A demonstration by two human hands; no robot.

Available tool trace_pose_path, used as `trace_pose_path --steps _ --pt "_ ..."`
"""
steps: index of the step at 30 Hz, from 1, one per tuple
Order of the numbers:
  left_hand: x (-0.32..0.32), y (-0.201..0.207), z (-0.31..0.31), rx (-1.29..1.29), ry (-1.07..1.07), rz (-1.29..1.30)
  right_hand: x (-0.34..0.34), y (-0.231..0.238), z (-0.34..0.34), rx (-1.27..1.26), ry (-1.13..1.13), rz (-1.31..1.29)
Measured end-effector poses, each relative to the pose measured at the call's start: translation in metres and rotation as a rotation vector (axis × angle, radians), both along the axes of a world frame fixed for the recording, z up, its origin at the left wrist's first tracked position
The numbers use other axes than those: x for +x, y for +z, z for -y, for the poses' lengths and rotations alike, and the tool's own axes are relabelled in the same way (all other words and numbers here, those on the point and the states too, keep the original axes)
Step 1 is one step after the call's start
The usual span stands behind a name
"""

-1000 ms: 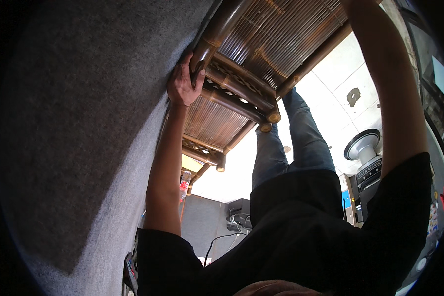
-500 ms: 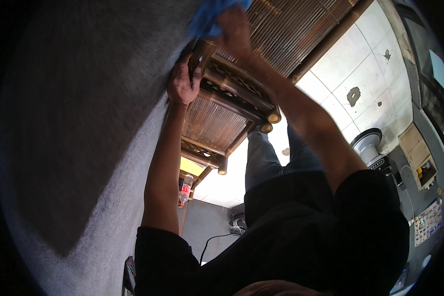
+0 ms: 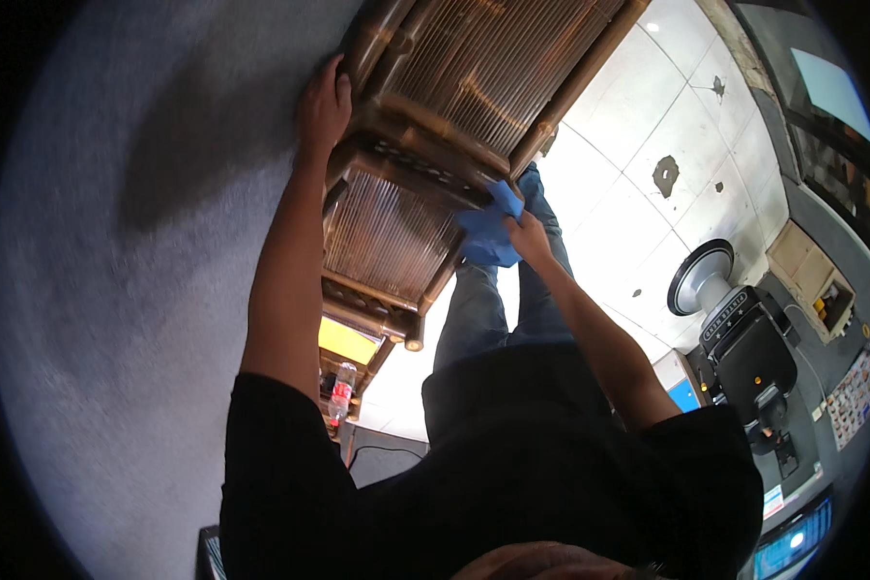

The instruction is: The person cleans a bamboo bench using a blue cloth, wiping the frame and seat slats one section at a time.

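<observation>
My left hand [image 3: 325,111] rests at the wall-side end of a dark bamboo bench [image 3: 474,87], next to its thick corner pole. Its index finger and thumb are stretched out and apart; the other fingers are partly hidden. In my right hand [image 3: 530,240] is a bunched blue cloth [image 3: 488,237], pinched between closed fingers. The cloth hangs by the near right end of the bench's lattice rail [image 3: 425,169], above the slatted lower bamboo panel [image 3: 396,232] and in front of my legs.
A grey wall [image 3: 145,319] runs along the left. Nearer stand a yellow panel [image 3: 348,340] and a plastic bottle with a red label [image 3: 342,391]. White floor tiles [image 3: 619,145] with broken spots lie right. A black chair with a round metal base [image 3: 703,277] lies beyond.
My right hand has brought the blue cloth from the bench's far upper part to the rail's near right end. My left hand has shifted slightly left and up in view.
</observation>
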State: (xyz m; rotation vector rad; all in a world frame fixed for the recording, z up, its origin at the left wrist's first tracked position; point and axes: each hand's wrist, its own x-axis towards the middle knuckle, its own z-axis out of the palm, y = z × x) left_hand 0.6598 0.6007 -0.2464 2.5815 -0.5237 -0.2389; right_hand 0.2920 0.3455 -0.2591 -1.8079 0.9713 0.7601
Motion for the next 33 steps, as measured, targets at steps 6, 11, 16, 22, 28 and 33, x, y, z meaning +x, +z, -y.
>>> trace_pose_path --steps 6,11,16,22,28,33 --pt "-0.006 0.004 0.017 0.038 -0.015 0.162 -0.087 -0.022 0.000 -0.128 -0.065 -0.035" --pt "-0.035 0.015 -0.007 0.079 -0.106 0.525 -0.110 -0.016 0.011 0.094 -0.244 0.002" --pt "-0.102 0.021 -0.076 0.051 -0.119 0.387 -0.129 0.004 0.031 0.525 -0.645 -0.078" --pt "-0.118 0.027 -0.104 0.090 -0.148 0.306 -0.130 0.010 0.034 0.580 -0.591 -0.174" --pt "-0.093 0.026 -0.069 -0.020 -0.094 0.450 -0.079 0.002 -0.011 0.639 -0.744 -0.157" --pt "-0.083 0.028 -0.076 0.097 -0.124 0.230 -0.025 -0.032 -0.077 0.557 -0.483 0.147"
